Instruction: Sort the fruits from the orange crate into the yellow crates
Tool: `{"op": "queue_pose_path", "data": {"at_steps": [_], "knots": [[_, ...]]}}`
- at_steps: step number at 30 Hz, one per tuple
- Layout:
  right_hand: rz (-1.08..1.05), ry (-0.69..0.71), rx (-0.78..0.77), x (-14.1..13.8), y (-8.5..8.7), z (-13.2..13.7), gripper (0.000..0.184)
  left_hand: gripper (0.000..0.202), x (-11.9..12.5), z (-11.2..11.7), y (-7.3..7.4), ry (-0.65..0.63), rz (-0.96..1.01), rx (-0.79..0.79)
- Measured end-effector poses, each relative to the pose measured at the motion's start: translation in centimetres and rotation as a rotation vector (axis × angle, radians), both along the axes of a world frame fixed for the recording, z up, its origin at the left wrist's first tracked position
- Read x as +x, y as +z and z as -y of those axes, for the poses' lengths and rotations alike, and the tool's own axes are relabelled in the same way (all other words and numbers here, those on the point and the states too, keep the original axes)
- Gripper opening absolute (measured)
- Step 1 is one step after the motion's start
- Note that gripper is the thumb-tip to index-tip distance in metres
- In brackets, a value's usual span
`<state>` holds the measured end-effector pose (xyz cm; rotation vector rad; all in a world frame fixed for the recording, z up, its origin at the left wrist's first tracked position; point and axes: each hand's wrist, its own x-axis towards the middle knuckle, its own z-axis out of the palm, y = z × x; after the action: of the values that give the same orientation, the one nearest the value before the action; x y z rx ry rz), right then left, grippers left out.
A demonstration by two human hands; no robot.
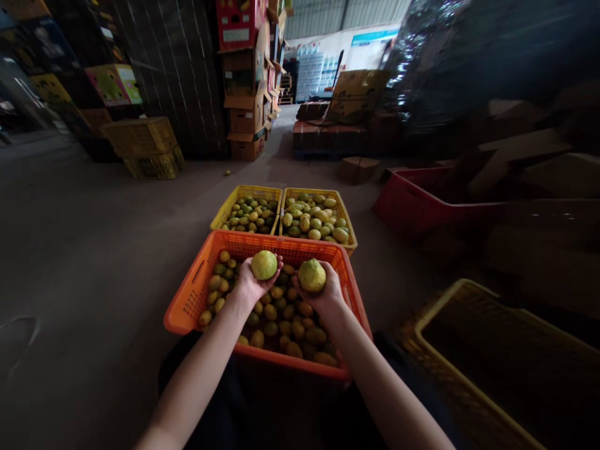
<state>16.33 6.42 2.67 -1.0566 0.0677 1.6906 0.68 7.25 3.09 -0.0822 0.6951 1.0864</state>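
My left hand [250, 286] is closed around a yellow-green round fruit [264, 264], held palm up over an orange crate [187, 306]. My right hand [325, 297] grips a second yellow-green fruit [312, 275] beside it, over the same crate. The orange crate sits right in front of me and holds several yellowish fruits. Behind it, two yellow crates stand side by side: the left yellow crate [224, 210] holds smaller fruits, the right yellow crate [347, 220] larger ones.
An empty yellow crate [435, 309] sits at my right, a red crate [403, 200] farther back right. Stacked yellow crates [140, 134] and cardboard boxes [244, 119] stand at the back on the concrete floor. One loose fruit [227, 172] lies on the floor.
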Motion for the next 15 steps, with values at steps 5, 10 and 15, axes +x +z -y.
{"op": "queue_pose_path", "data": {"at_steps": [5,10,15], "knots": [[0.018,0.01,0.019,-0.33,-0.42,-0.1,0.009,0.033,0.49,-0.01,0.34,0.002,-0.029,-0.024],[0.035,-0.052,0.015,-0.35,-0.54,-0.28,0.006,0.027,0.45,-0.11,0.65,-0.036,-0.077,0.038],[0.006,0.082,0.018,-0.31,-0.74,-0.29,0.016,0.04,-0.03,-0.12,0.19,-0.061,0.047,0.072]]}}
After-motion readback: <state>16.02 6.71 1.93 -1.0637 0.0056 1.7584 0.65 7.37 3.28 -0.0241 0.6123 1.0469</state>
